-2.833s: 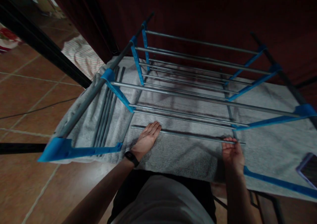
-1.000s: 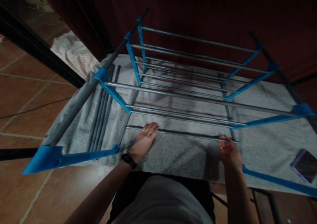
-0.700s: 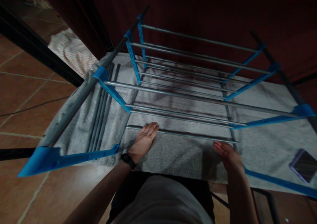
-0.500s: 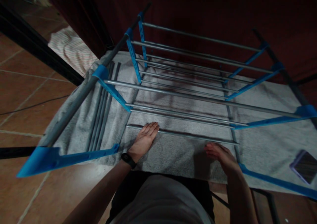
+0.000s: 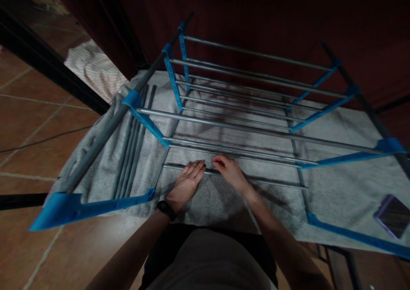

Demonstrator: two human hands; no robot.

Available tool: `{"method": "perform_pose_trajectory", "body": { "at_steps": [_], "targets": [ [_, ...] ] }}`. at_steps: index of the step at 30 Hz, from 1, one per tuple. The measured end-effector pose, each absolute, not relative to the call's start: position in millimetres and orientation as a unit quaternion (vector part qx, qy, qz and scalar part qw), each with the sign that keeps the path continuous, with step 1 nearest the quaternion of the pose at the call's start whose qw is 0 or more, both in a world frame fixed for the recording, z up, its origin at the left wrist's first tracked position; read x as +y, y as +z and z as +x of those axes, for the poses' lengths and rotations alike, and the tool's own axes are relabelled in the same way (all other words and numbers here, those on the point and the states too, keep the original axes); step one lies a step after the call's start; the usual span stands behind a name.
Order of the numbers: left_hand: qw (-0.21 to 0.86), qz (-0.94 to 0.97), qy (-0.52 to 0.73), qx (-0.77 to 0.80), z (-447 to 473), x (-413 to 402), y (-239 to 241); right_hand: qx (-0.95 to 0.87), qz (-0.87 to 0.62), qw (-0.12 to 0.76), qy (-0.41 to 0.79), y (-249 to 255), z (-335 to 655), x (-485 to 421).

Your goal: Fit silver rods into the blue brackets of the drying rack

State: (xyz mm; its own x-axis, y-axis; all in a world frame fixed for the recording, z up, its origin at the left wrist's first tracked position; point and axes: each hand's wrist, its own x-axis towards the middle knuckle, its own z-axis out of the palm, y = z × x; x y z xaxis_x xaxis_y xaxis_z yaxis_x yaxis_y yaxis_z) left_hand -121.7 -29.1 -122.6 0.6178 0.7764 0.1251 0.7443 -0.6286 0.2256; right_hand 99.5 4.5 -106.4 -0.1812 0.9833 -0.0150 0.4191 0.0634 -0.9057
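Note:
A thin grey metal rod (image 5: 275,183) lies across the grey towel inside the front of a rack frame of grey tubes and blue plastic brackets (image 5: 149,125). My left hand (image 5: 187,180) rests flat over the rod's left part, its fingers stretched out. Close to its fingertips, my right hand (image 5: 229,171) reaches over the same rod with its fingers curled together. What those fingers hold, if anything, is hidden. Above and beyond my hands, several crossbars such as the front one (image 5: 243,128) span the two sides of the rack.
Several loose grey tubes (image 5: 131,153) lie side by side on the towel (image 5: 339,187) at the left. A phone (image 5: 394,216) is at the right. Blue arms (image 5: 105,205) jut out low at the front corners. A dark red curtain (image 5: 256,16) hangs behind.
My right hand has moved left from the rod's right part to beside my left hand. The left hand has stayed flat over the rod.

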Motion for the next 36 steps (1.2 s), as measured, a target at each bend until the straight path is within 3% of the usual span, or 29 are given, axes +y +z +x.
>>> {"method": "perform_pose_trajectory", "body": {
  "at_steps": [25, 36],
  "targets": [
    [0.065, 0.897, 0.103, 0.424, -122, -29, -124, -0.858, -0.473, 0.043, 0.197, -92, 74, 19],
    [0.063, 0.900, 0.101, 0.420, -123, -28, -128, -0.899, -0.422, 0.008, 0.122, -88, 74, 22]
  ]
}}
